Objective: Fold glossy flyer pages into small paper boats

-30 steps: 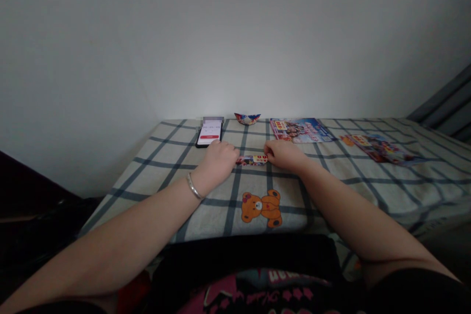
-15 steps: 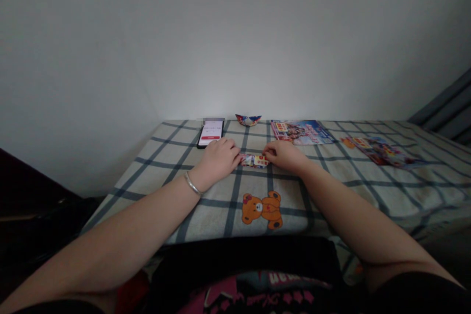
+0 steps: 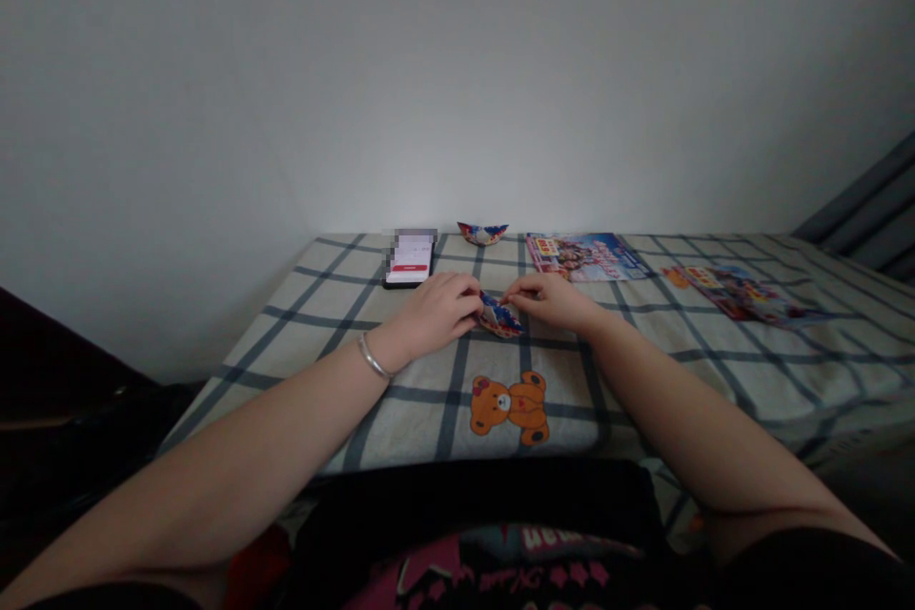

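A small piece of folded printed paper (image 3: 502,319), blue, red and white, sits between my two hands over the checked cloth. My left hand (image 3: 444,310), with a silver bracelet at the wrist, is closed with its fingertips gripping the paper's left side. On the other side, my right hand (image 3: 549,300) pinches at the upper right edge of the same paper. Part of the paper is hidden behind the fingers. Farther back by the wall stands a folded paper boat (image 3: 483,233) in similar colours.
A phone (image 3: 410,262) with a lit screen lies just beyond my left hand. Flat printed leaflets lie to the right, one leaflet (image 3: 586,256) near the wall and another leaflet (image 3: 747,294) farther right. The checked tablecloth (image 3: 315,315) carries a printed teddy bear.
The folded paper has turned, now showing a blue and red face instead of its yellow and red print. My left hand has shifted slightly right, and my right fingers have moved to its upper edge.
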### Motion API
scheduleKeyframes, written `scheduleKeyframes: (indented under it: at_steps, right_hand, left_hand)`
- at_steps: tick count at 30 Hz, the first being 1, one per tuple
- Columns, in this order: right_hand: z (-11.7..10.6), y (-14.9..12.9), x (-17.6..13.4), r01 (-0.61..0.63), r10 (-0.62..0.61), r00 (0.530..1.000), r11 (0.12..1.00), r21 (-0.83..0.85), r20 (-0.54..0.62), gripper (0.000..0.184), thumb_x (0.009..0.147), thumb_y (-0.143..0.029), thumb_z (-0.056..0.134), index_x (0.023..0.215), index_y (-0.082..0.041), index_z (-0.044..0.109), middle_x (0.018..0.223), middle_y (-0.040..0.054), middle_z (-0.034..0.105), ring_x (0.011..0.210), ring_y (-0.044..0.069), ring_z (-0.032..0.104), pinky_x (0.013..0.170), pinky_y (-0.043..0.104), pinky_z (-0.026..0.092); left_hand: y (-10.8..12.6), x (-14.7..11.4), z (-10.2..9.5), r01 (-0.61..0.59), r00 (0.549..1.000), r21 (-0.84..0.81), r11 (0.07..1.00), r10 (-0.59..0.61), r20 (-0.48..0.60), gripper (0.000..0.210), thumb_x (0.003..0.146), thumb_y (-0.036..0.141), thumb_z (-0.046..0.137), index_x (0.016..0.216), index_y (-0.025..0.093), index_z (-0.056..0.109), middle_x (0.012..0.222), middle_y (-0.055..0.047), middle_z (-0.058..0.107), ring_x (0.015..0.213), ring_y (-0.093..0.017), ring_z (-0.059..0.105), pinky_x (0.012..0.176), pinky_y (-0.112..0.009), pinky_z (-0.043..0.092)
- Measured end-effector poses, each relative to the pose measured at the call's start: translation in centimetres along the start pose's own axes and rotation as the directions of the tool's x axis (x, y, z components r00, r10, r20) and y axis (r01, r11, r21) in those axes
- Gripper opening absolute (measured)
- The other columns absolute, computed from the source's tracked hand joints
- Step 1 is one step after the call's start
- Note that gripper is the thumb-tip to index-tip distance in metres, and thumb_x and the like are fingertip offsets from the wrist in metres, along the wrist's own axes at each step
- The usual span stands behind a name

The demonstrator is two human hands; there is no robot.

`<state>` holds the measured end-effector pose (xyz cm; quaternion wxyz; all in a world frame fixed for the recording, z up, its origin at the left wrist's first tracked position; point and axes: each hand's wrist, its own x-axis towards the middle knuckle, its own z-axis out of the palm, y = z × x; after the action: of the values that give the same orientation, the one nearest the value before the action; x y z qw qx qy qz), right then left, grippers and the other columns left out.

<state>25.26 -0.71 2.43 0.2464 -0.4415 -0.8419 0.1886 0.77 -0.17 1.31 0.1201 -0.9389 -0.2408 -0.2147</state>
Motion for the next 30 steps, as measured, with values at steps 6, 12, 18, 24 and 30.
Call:
scheduleKeyframes:
  at_steps: [6,12,18,24,30]
  right_hand:
    - [0.2,0.6,-0.1,0.239,-0.233,0.969,0.968,-0.078,0.078,0.032,0.08,-0.003,0.053,0.097,-0.018,0.075,0.094,0.0056,0.067,0.087,0.015,0.062,0.081,0.026,0.048]
    - [0.6,0.4,-0.1,0.305,-0.284,0.949,0.937,-0.172,0.135,0.027,0.084,-0.011,0.06,0.104,-0.022,0.074,0.095,0.0044,0.063,0.087,0.015,0.06,0.079,0.025,0.047]
    - [0.5,-0.1,-0.2,0.339,-0.305,0.936,0.918,-0.207,0.178,0.023,0.086,-0.014,0.061,0.1,-0.025,0.076,0.097,0.0035,0.065,0.087,0.014,0.062,0.078,0.023,0.046]
    - [0.3,-0.7,-0.4,0.328,-0.279,0.938,0.908,-0.261,0.205,0.028,0.085,-0.012,0.06,0.103,-0.027,0.076,0.096,0.0025,0.067,0.085,0.014,0.062,0.074,0.022,0.044]
    - [0.2,-0.9,-0.4,0.317,-0.256,0.94,0.899,-0.301,0.224,0.025,0.088,-0.016,0.058,0.103,-0.027,0.075,0.098,0.002,0.068,0.087,0.014,0.062,0.074,0.022,0.043]
  left_hand:
    - [-0.5,0.0,0.3,-0.025,1.0,-0.088,0.996,0.026,0.015,0.01,0.086,0.015,0.064,0.096,0.017,0.067,0.109,-0.008,0.059,0.102,-0.021,0.056,0.088,-0.036,0.049]
    - [-0.9,-0.1,0.8,-0.063,0.998,-0.179,0.982,0.064,0.0,0.02,0.085,0.008,0.059,0.098,0.02,0.069,0.116,-0.007,0.057,0.11,-0.019,0.054,0.098,-0.037,0.047]
    - [-0.9,-0.1,0.8,-0.093,0.996,-0.193,0.977,0.092,-0.013,0.021,0.088,0.01,0.059,0.096,0.024,0.073,0.116,-0.006,0.058,0.11,-0.019,0.055,0.099,-0.038,0.045]
    - [-0.7,0.1,0.3,-0.11,0.994,-0.138,0.984,0.112,0.006,0.019,0.092,0.018,0.058,0.094,0.028,0.075,0.116,-0.005,0.06,0.109,-0.02,0.054,0.097,-0.039,0.045]
    - [-0.7,0.4,0.1,-0.113,0.993,-0.091,0.989,0.117,0.036,0.019,0.09,0.017,0.06,0.094,0.028,0.075,0.114,-0.006,0.061,0.107,-0.021,0.054,0.098,-0.041,0.043]
